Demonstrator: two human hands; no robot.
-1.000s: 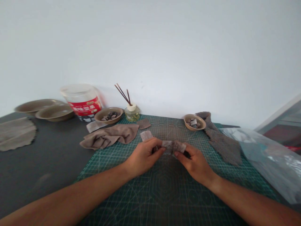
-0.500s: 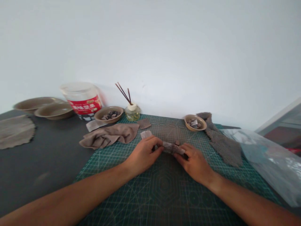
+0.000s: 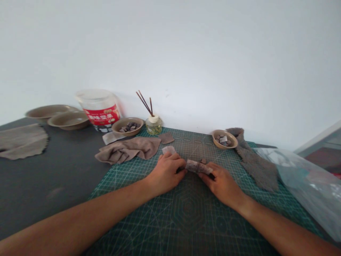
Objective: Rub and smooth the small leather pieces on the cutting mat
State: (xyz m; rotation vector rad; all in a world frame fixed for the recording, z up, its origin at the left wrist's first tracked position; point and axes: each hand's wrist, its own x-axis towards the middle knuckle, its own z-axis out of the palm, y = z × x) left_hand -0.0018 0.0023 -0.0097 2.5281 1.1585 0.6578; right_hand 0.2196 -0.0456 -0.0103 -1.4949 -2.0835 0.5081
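A narrow, mottled fabric strip (image 3: 196,166) is pinched by the right hand (image 3: 223,182); alongside, the left hand (image 3: 168,173) curls, hold unclear.

There are four bowls (image 3: 69,120), two hands (image 3: 168,173), one tub (image 3: 103,116), seemingly three sticks (image 3: 151,106).

The green cutting mat (image 3: 186,217) and crumpled cloth (image 3: 133,148) suggest a craft workspace.

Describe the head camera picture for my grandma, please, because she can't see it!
A person's left hand and right hand hold a short mottled strip by its ends over a green cutting mat. Farther back are a crumpled brown cloth, a reed diffuser, a red-labelled tub and two bowls of small chunks.
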